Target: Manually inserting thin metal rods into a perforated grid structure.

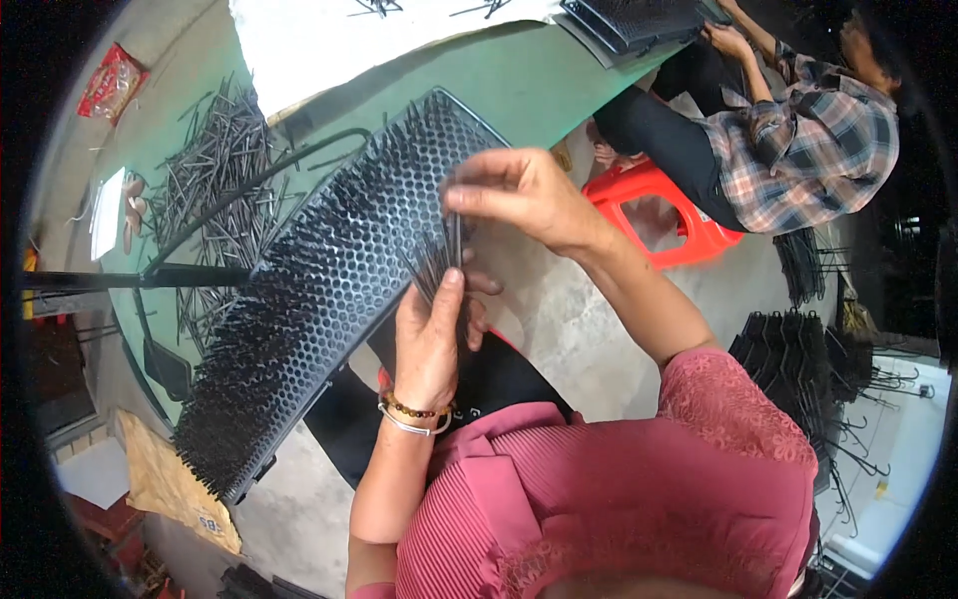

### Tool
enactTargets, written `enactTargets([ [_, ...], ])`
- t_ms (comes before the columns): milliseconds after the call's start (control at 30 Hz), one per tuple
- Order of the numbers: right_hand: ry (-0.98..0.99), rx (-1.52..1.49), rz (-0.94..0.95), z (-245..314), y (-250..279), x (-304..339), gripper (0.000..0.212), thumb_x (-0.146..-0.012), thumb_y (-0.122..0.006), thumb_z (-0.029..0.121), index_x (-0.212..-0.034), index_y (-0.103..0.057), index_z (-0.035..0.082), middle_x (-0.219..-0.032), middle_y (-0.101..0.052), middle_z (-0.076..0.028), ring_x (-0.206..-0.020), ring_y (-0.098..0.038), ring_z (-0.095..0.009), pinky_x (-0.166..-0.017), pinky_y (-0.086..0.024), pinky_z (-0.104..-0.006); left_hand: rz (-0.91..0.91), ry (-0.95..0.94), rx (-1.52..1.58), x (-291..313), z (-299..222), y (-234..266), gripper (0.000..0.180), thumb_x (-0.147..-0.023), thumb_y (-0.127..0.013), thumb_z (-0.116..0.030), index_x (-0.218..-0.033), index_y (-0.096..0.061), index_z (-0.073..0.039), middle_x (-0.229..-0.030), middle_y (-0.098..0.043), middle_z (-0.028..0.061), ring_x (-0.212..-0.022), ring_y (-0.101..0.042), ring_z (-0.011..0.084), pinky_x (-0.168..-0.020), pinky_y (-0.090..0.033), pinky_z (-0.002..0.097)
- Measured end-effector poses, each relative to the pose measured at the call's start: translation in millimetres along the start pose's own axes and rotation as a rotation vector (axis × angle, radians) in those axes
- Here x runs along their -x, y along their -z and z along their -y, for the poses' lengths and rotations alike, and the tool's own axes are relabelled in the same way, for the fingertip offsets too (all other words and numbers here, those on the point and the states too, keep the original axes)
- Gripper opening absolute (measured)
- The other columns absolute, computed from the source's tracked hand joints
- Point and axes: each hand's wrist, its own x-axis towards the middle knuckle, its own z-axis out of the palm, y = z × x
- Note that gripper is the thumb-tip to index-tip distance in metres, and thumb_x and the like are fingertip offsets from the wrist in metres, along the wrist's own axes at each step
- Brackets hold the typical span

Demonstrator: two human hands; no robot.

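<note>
My left hand point(429, 334) is closed around a bundle of thin dark rods point(435, 268), which fan upward past the thumb. Just above, my right hand point(514, 200) pinches with thumb and forefinger at the upper end of one rod of the bundle; the fingertips are slightly blurred. Both hands are over the near right edge of a long black perforated tray point(339, 299), tilted across my lap and the table. Rods stand upright and dense in the tray's left and far holes. Rows of open holes show along its side nearest my hands.
Loose dark rods point(215, 150) lie heaped on the green table point(419, 85) behind the tray. A black metal bar frame point(200, 278) crosses over them. At the far right another person point(798, 150) sits by a red stool point(659, 215), hands at a second black tray point(639, 25). Black hooked racks point(788, 359) stand at right.
</note>
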Motion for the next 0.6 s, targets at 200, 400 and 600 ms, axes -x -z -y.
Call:
enactTargets([
  [200,0.515,0.303,-0.359,16,13,-37,0.031,-0.081,-0.069,0.01,-0.108,-0.061,-0.003,-0.086,-0.067,-0.006,-0.078,-0.061,-0.009,-0.068,-0.049,-0.0216,0.003,0.116,0.029,1,0,4,0.029,-0.096,-0.046,-0.022,-0.116,-0.049,-0.001,-0.084,-0.06,0.0084,-0.057,-0.049,0.0079,-0.045,-0.04,0.0202],
  [400,0.952,0.578,-0.495,11,17,-76,0.026,-0.077,-0.07,0.012,-0.102,-0.067,0.007,-0.087,-0.069,-0.007,-0.067,-0.063,-0.012,-0.061,-0.051,-0.0251,-0.047,0.17,0.137,-5,8,3,0.029,-0.095,-0.049,-0.018,-0.116,-0.047,0.0,-0.09,-0.062,0.0139,-0.07,-0.059,0.0159,-0.059,-0.05,0.0273],
  [600,0.963,0.61,-0.442,-1,18,-82,0.022,-0.078,-0.068,0.013,-0.099,-0.067,0.009,-0.089,-0.069,-0.008,-0.069,-0.065,-0.017,-0.062,-0.051,-0.0271,0.014,0.181,0.188,-5,5,5,0.03,-0.095,-0.049,-0.018,-0.117,-0.046,0.001,-0.101,-0.062,0.0197,-0.087,-0.063,0.0237,-0.07,-0.054,0.0321],
])
